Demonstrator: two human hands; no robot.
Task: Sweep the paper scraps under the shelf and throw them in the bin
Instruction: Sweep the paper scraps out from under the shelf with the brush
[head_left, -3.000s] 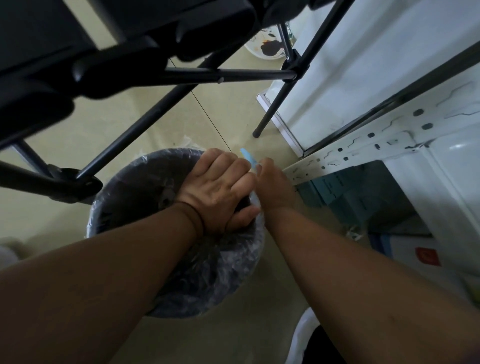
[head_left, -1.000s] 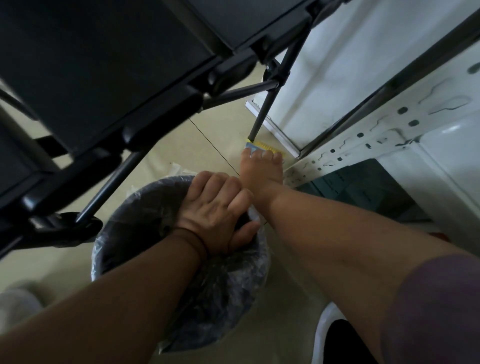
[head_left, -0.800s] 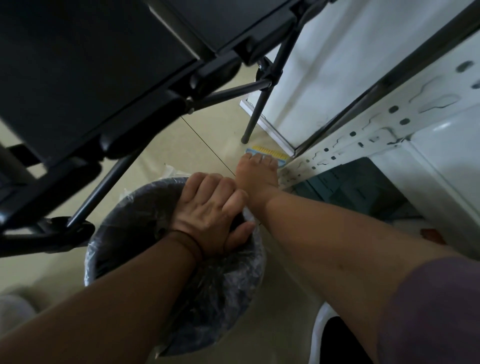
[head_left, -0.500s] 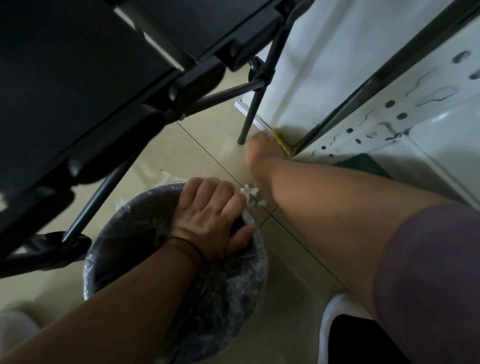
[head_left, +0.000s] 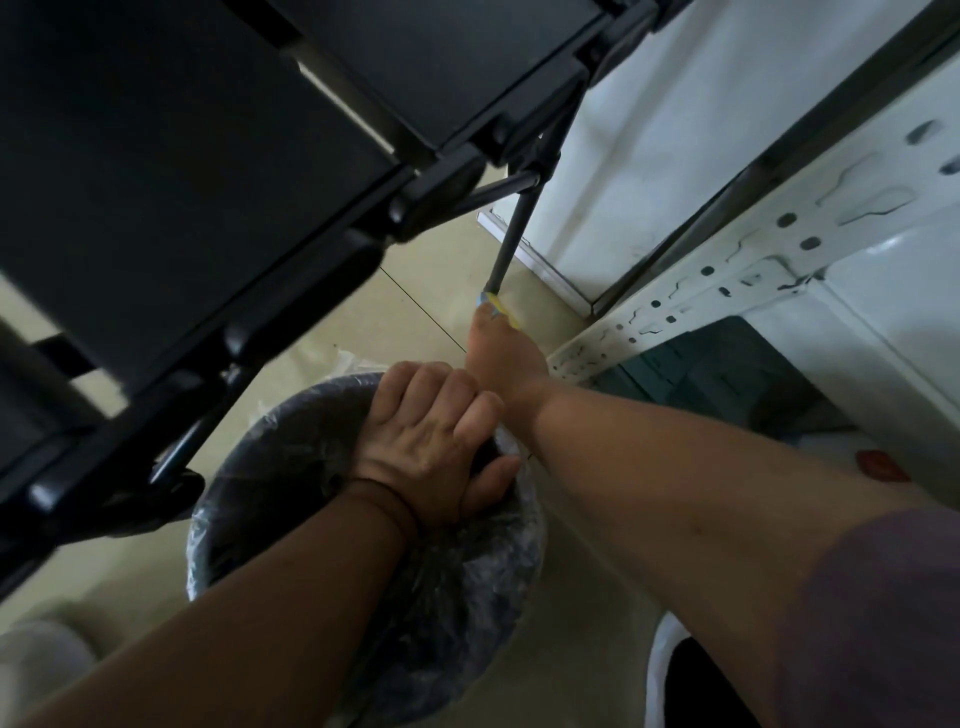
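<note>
Gripping the bin (head_left: 249, 499) rim, your left hand (head_left: 431, 441) is curled tight; your right hand (head_left: 506, 358) is closed on a small brush (head_left: 497, 304) beyond its fingertips. No scraps show, so sweeping blind could scatter them past the bin.

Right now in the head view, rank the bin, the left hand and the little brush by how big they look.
1. bin
2. left hand, nearer the camera, so flattered
3. brush, mostly hidden by the right hand
</note>
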